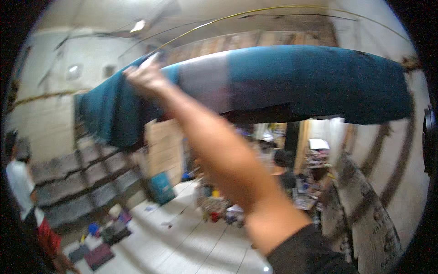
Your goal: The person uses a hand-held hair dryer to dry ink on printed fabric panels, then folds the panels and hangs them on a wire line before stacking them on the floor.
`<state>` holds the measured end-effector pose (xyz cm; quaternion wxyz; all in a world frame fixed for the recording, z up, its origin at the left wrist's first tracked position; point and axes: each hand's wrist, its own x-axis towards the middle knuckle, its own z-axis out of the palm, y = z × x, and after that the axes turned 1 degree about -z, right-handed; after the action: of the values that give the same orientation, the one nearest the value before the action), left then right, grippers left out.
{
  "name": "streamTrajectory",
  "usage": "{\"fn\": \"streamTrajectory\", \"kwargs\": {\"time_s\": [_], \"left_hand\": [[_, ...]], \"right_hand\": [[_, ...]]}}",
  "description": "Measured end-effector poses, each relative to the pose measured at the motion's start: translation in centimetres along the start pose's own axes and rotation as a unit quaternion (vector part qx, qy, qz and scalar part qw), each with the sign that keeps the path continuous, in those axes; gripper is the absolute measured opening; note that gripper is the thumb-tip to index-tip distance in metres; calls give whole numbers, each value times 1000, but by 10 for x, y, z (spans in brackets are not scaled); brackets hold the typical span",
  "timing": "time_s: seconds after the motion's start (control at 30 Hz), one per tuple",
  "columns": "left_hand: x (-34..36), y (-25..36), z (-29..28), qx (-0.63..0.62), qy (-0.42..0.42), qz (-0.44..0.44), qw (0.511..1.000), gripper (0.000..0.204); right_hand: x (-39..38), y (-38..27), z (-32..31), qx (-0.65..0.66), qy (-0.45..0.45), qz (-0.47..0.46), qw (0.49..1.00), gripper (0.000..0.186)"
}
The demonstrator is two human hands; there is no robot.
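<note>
My right arm reaches up and across to the left from a black sleeve. Its hand (148,77) is closed at the top edge of a long teal cloth (260,68) with a grey-white band. The cloth hangs overhead, draped across much of the view, and its left part falls in folds below the hand. Motion smears the fingers somewhat, but they look wrapped on the cloth's edge. My left hand is out of view.
A yellow line (255,10) runs overhead. Grey printed sheets (68,187) hang at left, more printed panels (369,219) at right. A person (20,182) stands far left; another person (284,169) is beyond my arm. Folded cloths (99,255) lie on the tiled floor (182,246).
</note>
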<state>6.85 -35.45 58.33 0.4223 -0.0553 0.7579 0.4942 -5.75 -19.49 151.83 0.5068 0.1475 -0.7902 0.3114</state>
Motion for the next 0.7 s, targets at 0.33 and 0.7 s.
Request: {"fn": "streamTrajectory", "kwargs": {"time_s": [0.33, 0.7], "left_hand": [[73, 141, 20, 165, -104, 74, 978, 45], [121, 242, 162, 260, -165, 131, 943, 47]], "right_hand": [[-95, 15, -263, -356, 47, -311, 880, 35], [-143, 12, -781, -640, 437, -64, 629, 62]]}}
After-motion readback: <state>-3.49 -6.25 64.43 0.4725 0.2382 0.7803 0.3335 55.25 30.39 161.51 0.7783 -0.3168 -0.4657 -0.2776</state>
